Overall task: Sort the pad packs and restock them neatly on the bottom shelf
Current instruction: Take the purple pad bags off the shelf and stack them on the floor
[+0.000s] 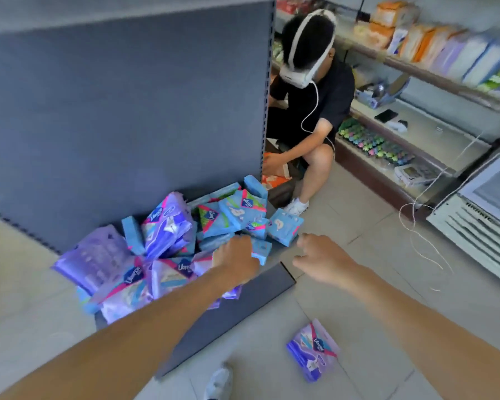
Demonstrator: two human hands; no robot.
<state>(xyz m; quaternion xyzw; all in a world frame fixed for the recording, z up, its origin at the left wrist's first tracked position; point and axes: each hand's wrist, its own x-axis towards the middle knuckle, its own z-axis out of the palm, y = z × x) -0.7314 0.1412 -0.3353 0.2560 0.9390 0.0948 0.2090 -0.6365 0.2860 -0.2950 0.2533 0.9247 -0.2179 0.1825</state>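
A jumbled heap of pad packs lies on the dark grey bottom shelf, with purple packs to the left and blue packs to the right. My left hand reaches into the heap, its fingers curled down over the edge of a small blue pad pack; the fingertips are hidden. My right hand hovers just right of the shelf's corner, fingers loosely curled, holding nothing. One purple pack lies alone on the floor tiles near my feet.
The shelf's grey back panel rises behind the heap. Another person wearing a headset crouches just past the shelf end. Stocked wall shelves and a white cooler stand at right. A thin white cable trails on the floor.
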